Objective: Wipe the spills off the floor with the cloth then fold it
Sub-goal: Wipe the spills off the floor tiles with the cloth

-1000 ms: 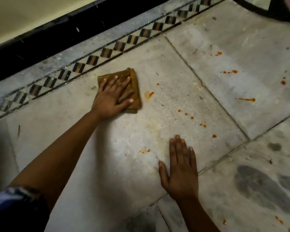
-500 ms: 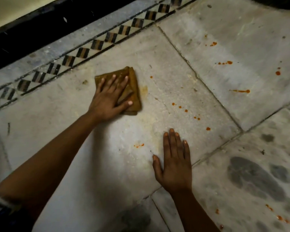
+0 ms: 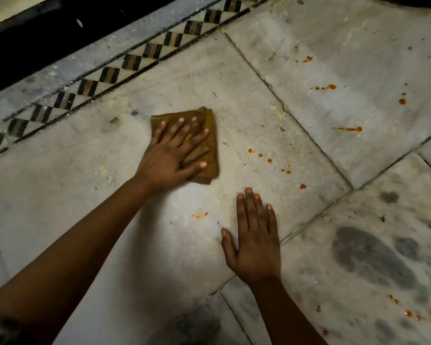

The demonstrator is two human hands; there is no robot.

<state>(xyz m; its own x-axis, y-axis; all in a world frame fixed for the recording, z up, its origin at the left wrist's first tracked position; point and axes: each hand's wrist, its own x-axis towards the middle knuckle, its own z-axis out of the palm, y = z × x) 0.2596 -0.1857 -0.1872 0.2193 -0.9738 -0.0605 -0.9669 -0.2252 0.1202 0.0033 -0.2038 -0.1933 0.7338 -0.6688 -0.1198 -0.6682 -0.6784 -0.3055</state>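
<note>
Pale, worn marble floor slabs (image 3: pixel 296 46) with dark joints meet a black-and-tan diamond border strip (image 3: pixel 135 61) at the far left, beyond it a black skirting band (image 3: pixel 47 38), dimly lit.

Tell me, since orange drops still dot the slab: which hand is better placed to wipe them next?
The left hand: it already presses flat on the brown cloth, just beside the line of orange drops. The right hand lies bare on the marble floor, holding nothing.

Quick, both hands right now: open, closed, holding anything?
Left hand: open, fingers spread flat, pressing the cloth on the floor.
Right hand: open, flat on the floor, holding nothing.
</note>
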